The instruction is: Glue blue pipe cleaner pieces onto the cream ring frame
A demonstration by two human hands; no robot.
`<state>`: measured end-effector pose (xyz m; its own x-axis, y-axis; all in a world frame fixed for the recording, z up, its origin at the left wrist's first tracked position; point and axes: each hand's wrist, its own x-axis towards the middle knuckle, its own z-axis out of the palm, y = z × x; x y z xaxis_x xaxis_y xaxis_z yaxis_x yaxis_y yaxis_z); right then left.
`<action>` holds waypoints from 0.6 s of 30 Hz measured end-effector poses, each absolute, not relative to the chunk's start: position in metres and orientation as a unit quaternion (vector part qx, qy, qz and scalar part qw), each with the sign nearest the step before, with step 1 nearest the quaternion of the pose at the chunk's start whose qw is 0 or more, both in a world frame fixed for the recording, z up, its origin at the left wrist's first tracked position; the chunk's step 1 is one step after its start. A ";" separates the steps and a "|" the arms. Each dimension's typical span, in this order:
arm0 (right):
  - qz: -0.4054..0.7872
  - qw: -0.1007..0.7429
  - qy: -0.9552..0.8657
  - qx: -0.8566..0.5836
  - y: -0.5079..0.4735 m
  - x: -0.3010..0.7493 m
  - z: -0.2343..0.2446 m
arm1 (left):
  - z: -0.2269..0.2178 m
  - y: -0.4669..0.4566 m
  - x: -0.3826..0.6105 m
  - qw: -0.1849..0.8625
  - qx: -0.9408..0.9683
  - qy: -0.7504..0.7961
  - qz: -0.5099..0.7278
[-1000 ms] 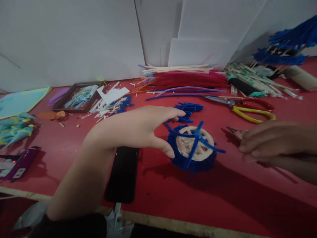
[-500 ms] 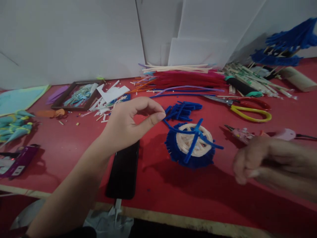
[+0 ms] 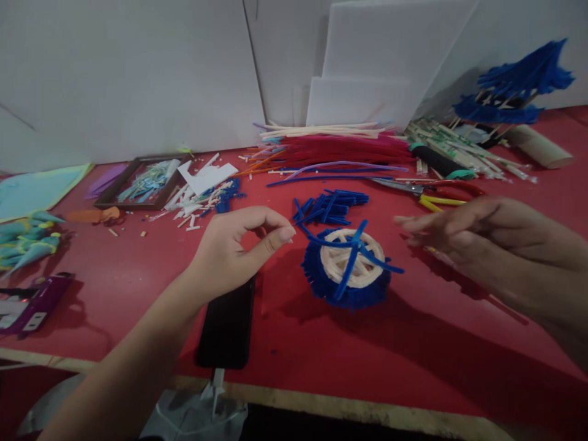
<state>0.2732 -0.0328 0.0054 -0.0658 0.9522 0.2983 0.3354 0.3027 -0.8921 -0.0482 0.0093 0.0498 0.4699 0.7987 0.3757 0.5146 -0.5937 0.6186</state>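
Observation:
A round piece with a blue fringe, a cream coiled centre and crossed blue pipe cleaners lies on the red table. My left hand hovers just left of it, thumb pressed to curled fingers in a pinch; whether it holds anything I cannot make out. One blue strand of the round piece ends close to those fingertips. My right hand hangs to the right of the round piece. Its fingers are stretched out towards the left, and it holds nothing. A pile of short blue pipe-cleaner pieces lies just behind.
A black phone lies under my left wrist near the front edge. Scissors with yellow and red handles, a bundle of red pipe cleaners, a frame of scraps, a purple device and white boards surround the spot.
My left hand drew back from the blue pieces and closed into a pinch. My right hand rose and moved left, its fingers now stretched out beside the round piece.

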 end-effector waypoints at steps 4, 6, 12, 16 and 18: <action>0.560 0.391 -0.630 -0.370 -0.036 0.276 0.020 | 0.051 0.008 -0.046 0.213 0.830 0.392 0.334; 0.507 0.313 -0.694 -0.404 -0.033 0.284 0.024 | 0.053 0.004 -0.046 0.209 0.832 0.385 0.340; 0.394 0.426 -0.613 -0.536 -0.028 0.275 0.030 | 0.064 -0.012 -0.031 0.203 0.832 0.341 0.387; 0.581 0.451 -0.522 -0.432 -0.040 0.254 0.034 | 0.070 -0.022 -0.007 0.187 0.849 0.309 0.386; 0.634 0.428 -0.524 -0.375 -0.047 0.248 0.036 | 0.071 -0.026 0.003 0.176 0.850 0.307 0.389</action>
